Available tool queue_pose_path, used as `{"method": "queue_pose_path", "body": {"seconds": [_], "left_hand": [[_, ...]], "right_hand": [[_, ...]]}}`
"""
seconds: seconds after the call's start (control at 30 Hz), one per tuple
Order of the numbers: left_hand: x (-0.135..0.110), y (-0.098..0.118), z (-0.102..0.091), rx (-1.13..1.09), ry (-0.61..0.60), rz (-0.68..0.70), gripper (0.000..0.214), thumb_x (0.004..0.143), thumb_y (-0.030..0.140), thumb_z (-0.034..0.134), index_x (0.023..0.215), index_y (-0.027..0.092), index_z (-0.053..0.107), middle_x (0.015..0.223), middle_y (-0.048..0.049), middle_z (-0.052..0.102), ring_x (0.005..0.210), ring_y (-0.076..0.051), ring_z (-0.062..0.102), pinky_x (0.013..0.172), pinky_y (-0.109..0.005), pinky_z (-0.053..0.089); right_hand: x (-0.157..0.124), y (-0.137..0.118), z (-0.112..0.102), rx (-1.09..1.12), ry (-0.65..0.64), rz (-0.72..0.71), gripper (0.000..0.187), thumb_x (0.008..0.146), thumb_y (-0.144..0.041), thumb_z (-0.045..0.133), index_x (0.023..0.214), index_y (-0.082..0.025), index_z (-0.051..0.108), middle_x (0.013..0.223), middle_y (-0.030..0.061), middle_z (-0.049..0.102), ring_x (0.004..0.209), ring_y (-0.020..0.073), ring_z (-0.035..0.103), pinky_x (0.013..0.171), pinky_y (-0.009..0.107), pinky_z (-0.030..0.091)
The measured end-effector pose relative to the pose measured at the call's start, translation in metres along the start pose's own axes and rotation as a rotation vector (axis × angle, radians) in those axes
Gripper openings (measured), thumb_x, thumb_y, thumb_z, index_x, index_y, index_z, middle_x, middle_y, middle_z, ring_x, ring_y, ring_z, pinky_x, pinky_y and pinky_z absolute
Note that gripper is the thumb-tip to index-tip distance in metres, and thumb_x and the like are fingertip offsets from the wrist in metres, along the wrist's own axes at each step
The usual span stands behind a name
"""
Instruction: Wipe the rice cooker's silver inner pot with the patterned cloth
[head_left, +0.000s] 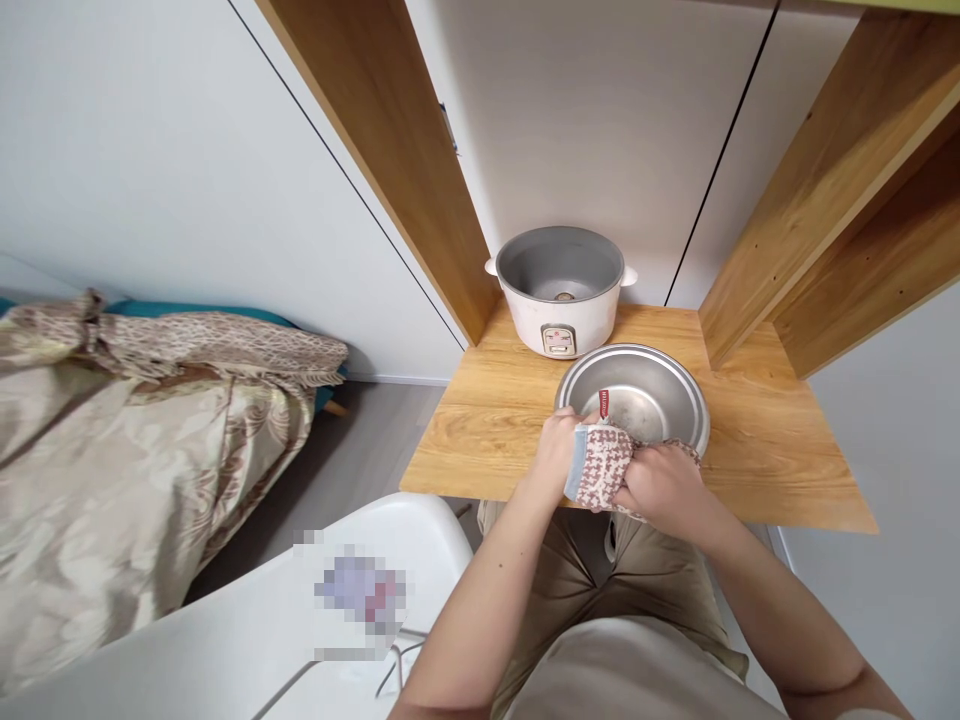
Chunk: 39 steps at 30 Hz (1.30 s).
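Observation:
A steel inner pot [645,390] lies on the wooden desk [487,420] in front of me. My left hand [556,450] grips the pot's near rim. My right hand [660,488] is closed on a red-and-white patterned cloth [600,462] with a pale blue edge, pressed against the near rim of the pot. Behind the pot stands a white rice cooker body [561,290], open and without a lid.
Wooden shelf sides [390,130] rise left and right of the desk. A white chair [247,620] stands at my lower left, with a blurred item on it. A bed with a beige patterned cover [127,430] fills the left side.

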<state>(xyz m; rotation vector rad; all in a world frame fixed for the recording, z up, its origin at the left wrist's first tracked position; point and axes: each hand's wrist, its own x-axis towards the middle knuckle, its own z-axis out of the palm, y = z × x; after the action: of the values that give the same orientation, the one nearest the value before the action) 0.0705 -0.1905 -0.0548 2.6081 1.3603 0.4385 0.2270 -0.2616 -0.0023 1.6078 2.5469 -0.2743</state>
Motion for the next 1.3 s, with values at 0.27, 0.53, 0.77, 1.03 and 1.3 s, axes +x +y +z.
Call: {"method": "queue_pose_path", "body": {"seconds": [0.27, 0.53, 0.77, 1.03, 1.3], "left_hand": [[-0.001, -0.001, -0.001, -0.003, 0.007, 0.021, 0.022, 0.085, 0.027, 0.048, 0.077, 0.018, 0.066, 0.047, -0.0007, 0.051, 0.051, -0.016, 0.042, 0.056, -0.029, 0.032], [-0.004, 0.002, -0.004, 0.018, -0.007, 0.049, 0.015, 0.081, 0.031, 0.054, 0.081, 0.019, 0.064, 0.059, -0.0013, 0.06, 0.055, -0.016, 0.047, 0.062, -0.029, 0.035], [0.0, 0.002, -0.002, -0.011, -0.026, -0.024, 0.024, 0.086, 0.026, 0.048, 0.072, 0.018, 0.066, 0.048, -0.0009, 0.051, 0.051, -0.016, 0.041, 0.057, -0.029, 0.032], [0.0, 0.001, -0.001, 0.021, 0.0, 0.016, 0.023, 0.086, 0.026, 0.047, 0.074, 0.018, 0.065, 0.048, 0.0001, 0.051, 0.049, -0.015, 0.038, 0.057, -0.029, 0.033], [-0.004, -0.001, 0.001, -0.011, 0.013, 0.049, 0.017, 0.081, 0.032, 0.052, 0.078, 0.021, 0.064, 0.061, -0.0014, 0.062, 0.058, -0.016, 0.05, 0.065, -0.03, 0.037]], "right_hand": [[-0.001, 0.01, -0.001, 0.047, -0.006, -0.072, 0.04, 0.091, -0.05, 0.044, 0.082, -0.021, 0.07, 0.082, 0.0068, 0.072, 0.072, 0.0188, 0.065, 0.063, 0.027, 0.036], [-0.001, 0.021, -0.005, 0.021, -0.083, -0.11, 0.044, 0.092, -0.052, 0.042, 0.086, -0.019, 0.07, 0.084, 0.0093, 0.072, 0.074, 0.0197, 0.065, 0.064, 0.027, 0.037], [-0.001, 0.002, 0.0, -0.008, -0.006, 0.015, 0.037, 0.09, -0.048, 0.047, 0.081, -0.02, 0.071, 0.08, 0.0085, 0.072, 0.073, 0.0207, 0.066, 0.066, 0.028, 0.038], [-0.001, 0.01, -0.001, 0.029, 0.0, -0.076, 0.04, 0.091, -0.05, 0.044, 0.081, -0.021, 0.069, 0.082, 0.0069, 0.072, 0.073, 0.0194, 0.065, 0.064, 0.027, 0.036], [0.001, 0.024, -0.004, 0.039, -0.078, -0.161, 0.044, 0.091, -0.052, 0.043, 0.083, -0.018, 0.07, 0.082, 0.0087, 0.071, 0.071, 0.0185, 0.063, 0.06, 0.027, 0.033]]}}
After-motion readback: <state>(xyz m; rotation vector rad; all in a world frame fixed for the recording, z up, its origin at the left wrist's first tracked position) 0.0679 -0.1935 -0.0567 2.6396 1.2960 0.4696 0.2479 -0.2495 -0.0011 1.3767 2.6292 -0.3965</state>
